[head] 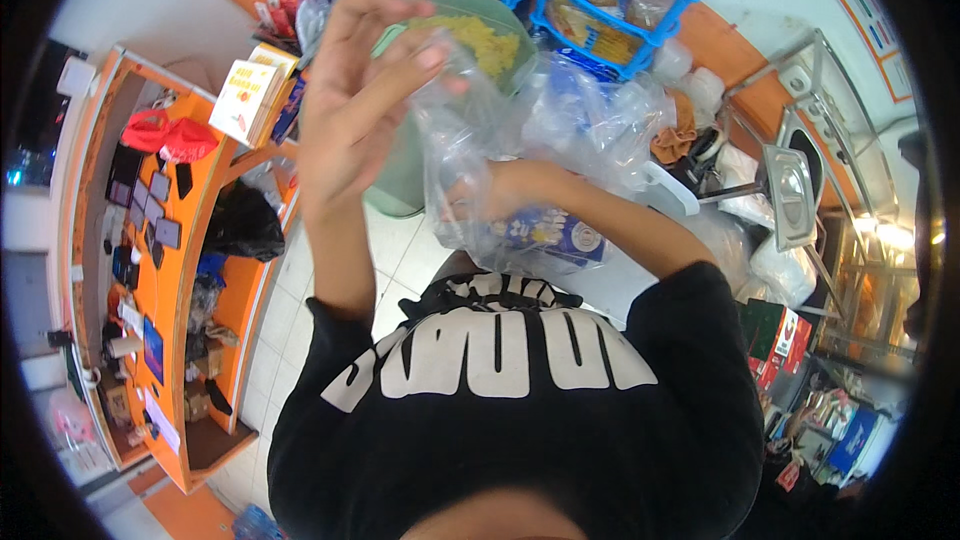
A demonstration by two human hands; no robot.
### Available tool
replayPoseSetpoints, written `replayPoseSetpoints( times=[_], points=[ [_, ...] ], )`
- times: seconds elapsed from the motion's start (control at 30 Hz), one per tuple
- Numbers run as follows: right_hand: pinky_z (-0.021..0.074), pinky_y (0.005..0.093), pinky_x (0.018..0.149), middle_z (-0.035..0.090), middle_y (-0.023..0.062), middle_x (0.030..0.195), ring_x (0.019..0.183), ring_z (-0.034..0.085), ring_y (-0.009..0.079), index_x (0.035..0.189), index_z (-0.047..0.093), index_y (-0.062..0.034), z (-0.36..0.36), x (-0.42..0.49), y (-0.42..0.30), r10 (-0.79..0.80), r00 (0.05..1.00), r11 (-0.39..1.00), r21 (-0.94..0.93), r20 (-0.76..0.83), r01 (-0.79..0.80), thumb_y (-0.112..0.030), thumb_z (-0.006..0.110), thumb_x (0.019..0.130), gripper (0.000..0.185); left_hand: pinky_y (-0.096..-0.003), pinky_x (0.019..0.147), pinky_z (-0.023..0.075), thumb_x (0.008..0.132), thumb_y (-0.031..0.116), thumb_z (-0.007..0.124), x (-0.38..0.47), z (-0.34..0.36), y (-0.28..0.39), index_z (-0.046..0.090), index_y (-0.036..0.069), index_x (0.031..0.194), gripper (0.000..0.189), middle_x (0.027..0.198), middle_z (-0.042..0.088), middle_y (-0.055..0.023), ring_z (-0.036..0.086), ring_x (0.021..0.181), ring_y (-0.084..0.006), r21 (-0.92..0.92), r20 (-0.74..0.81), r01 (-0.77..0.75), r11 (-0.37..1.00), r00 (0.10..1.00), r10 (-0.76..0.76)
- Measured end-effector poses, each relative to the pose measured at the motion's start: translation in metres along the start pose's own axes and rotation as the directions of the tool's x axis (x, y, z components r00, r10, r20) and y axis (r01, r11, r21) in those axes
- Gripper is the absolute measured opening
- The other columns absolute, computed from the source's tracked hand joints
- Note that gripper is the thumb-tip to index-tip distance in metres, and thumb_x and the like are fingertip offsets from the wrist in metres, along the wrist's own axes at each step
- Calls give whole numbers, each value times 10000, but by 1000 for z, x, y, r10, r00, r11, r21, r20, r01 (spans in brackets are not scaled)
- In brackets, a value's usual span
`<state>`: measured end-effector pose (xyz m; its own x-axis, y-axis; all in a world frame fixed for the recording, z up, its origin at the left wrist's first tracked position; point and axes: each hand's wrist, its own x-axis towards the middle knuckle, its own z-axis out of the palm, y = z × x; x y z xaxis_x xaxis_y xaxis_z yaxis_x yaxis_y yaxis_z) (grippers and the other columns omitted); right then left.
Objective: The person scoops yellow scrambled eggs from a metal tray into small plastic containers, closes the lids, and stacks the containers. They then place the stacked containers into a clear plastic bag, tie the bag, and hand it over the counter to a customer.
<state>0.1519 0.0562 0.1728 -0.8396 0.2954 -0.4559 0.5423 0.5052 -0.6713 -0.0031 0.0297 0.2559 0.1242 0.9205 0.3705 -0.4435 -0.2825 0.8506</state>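
My left hand (356, 94) is raised in front of me with its fingers curled. The upper edge of a clear plastic bag (439, 139) is caught at its thumb and fingertips. Lower down, my right hand (499, 191) reaches into or behind the same bag, its fingers blurred through the film. Behind the bag stands a large green plastic bin (397, 172) with a yellow crumbly mass (480, 37) in its top. A blue printed package (555, 236) lies below my right forearm, partly covered by clear plastic.
Blue plastic rack shelves (645, 52) with packets stand beyond the bin. More clear plastic bags (600, 120) are heaped to the right. At left runs an orange counter (191, 202) with several phones and a red bag (169, 136). A metal-framed stand (795, 195) is at right.
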Motion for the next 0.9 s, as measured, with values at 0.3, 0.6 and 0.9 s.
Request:
replayPoseSetpoints(
  times=[0.3,0.6,0.9],
  points=[
    [426,387,887,659,83,1050,1013,594,254,945,674,-53,-14,-186,88,-71,748,700,-567,-660,-434,-259,716,787,264,-381,799,518,761,-106,618,3,-8,-4,420,57,1181,492,1249,423,-159,506,1120,-261,-40,-15,-166,985,986,166],
    [472,256,597,652,95,913,799,633,182,842,650,-40,-6,-220,-17,-325,437,920,-387,-839,-59,-29,770,675,206,-392,920,492,658,-59,764,8,104,-90,287,127,1277,804,1210,399,-91,481,1122,-228,261,488,-114,959,872,-29],
    [388,352,920,446,157,1241,1150,475,244,1201,365,-18,86,-148,92,172,434,882,334,-884,332,-304,869,499,911,-311,863,440,583,-173,602,19,121,-89,312,150,1160,721,1075,468,-74,476,996,-168,-252,375,201,946,922,-96]
  ],
)
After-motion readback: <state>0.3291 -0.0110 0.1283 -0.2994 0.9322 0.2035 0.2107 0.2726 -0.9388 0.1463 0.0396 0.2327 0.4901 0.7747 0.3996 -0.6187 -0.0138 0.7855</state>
